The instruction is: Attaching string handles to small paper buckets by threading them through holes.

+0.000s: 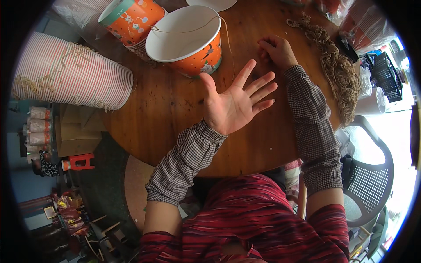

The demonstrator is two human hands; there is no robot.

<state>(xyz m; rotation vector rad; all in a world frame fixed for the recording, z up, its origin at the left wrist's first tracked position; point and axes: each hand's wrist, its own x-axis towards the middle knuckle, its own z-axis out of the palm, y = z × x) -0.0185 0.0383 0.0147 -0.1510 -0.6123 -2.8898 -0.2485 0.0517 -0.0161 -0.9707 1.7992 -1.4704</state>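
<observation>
A round wooden table (175,109) carries everything. At its left edge a long stack of striped paper cups (74,72) lies on its side. At the far edge, an orange paper bucket (186,41) stands tilted with its white mouth toward the person, a thin cord (188,30) strung across the rim; a second orange bucket (131,19) leans just behind it to the left. Along the right edge lies a pile of tan twine (335,70).

The left hand (234,105) hovers over the table's middle, palm up, fingers spread wide, holding nothing; its thumb tip is just beside the lower wall of the near bucket. The right hand (276,50) rests on the table to the right of the bucket, fingers curled down against the wood; whether it pinches anything, I cannot tell.
</observation>
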